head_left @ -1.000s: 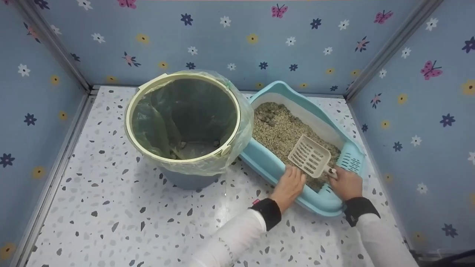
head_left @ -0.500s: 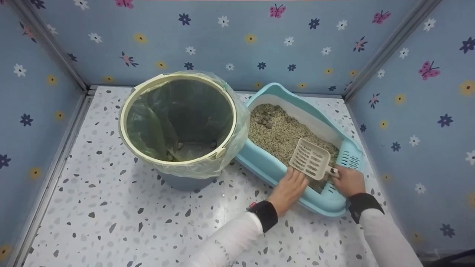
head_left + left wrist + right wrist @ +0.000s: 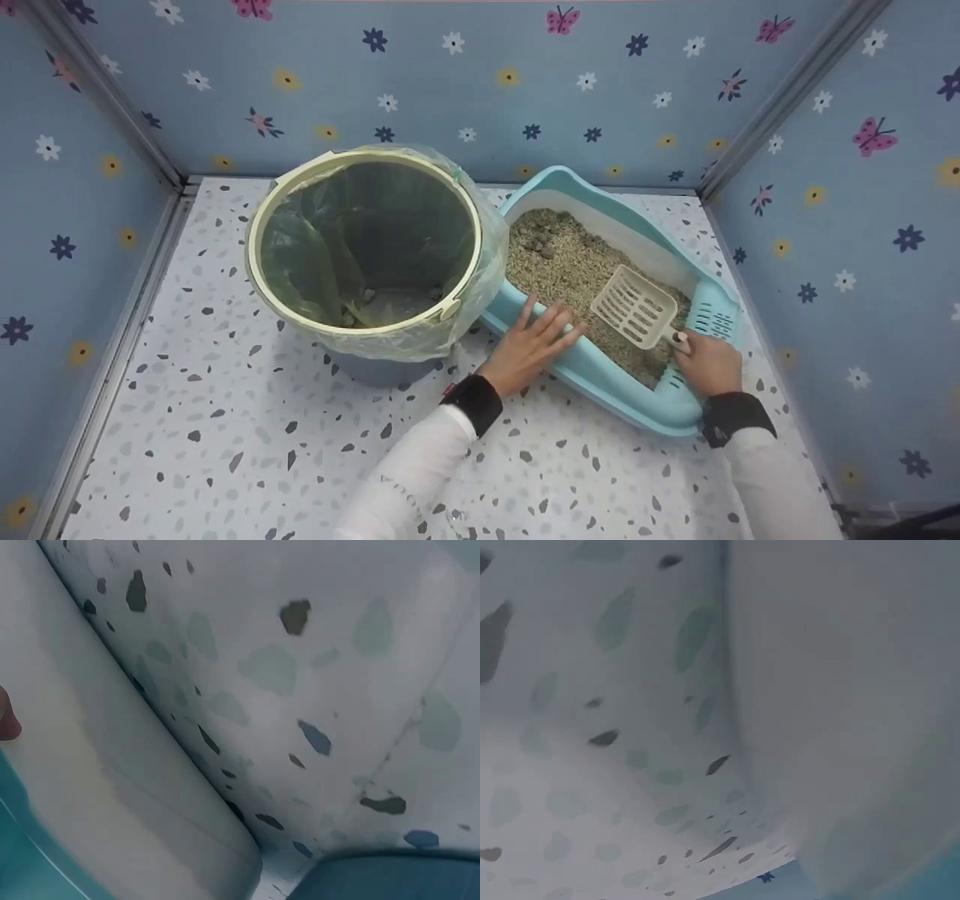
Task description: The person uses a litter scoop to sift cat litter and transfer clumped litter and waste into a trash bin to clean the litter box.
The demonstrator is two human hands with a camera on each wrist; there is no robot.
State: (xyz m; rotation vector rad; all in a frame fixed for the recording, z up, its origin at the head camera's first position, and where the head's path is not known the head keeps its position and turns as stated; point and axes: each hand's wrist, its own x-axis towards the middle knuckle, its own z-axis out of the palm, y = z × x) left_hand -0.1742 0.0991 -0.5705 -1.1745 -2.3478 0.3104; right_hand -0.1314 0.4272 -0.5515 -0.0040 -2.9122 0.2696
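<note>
A beige slotted plastic scoop (image 3: 634, 307), its handle gripped by the right hand (image 3: 711, 365), over tan granular litter (image 3: 562, 281) in a pale-blue plastic tray (image 3: 637, 397); left hand (image 3: 526, 351) spread across its near side. Sifting looks part done: dark clumps (image 3: 540, 243) remain far back; dim lumps (image 3: 368, 295), perhaps similar, lie in a bag-lined, cream-rimmed bin (image 3: 256, 262).

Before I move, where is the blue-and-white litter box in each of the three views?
Head: the litter box is right of centre, holding litter.
Left wrist: the litter box runs down the left side, blue at lower left.
Right wrist: the litter box, blurred, fills most of the right side.
Shared landmark: the speckled floor.
</note>
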